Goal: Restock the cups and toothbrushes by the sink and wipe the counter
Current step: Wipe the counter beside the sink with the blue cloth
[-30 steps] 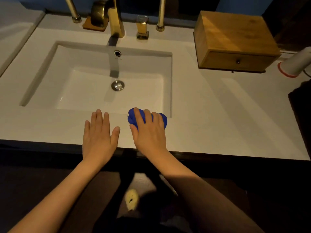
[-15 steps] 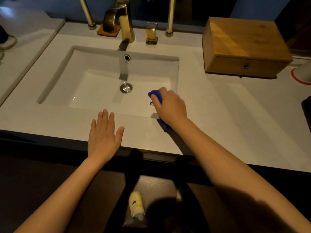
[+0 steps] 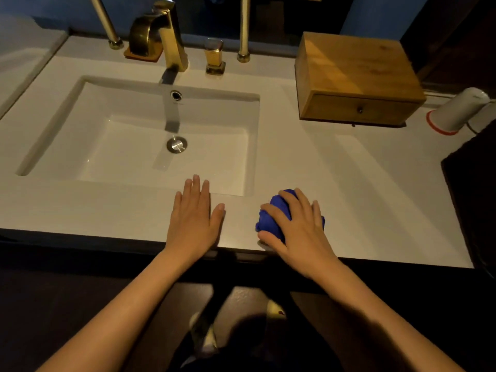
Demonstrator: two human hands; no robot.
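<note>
A bunched blue cloth [image 3: 273, 215] lies on the white counter [image 3: 362, 183] near its front edge, right of the sink's front corner. My right hand [image 3: 298, 229] presses down on it, fingers curled over the cloth. My left hand [image 3: 194, 217] rests flat on the counter in front of the sink [image 3: 139, 135], fingers together and holding nothing. A white cup with a red rim [image 3: 456, 111] lies on its side at the far right of the counter. No toothbrushes are in view.
A wooden box with a small drawer [image 3: 357, 79] stands at the back right. A brass tap [image 3: 161, 30] and a small brass handle [image 3: 214, 57] sit behind the sink. A dark object [image 3: 475, 183] covers the counter's right edge.
My right hand has pulled the blue cloth back from the sink's front right rim to the counter's front edge, further right. My left hand has stayed flat on the counter.
</note>
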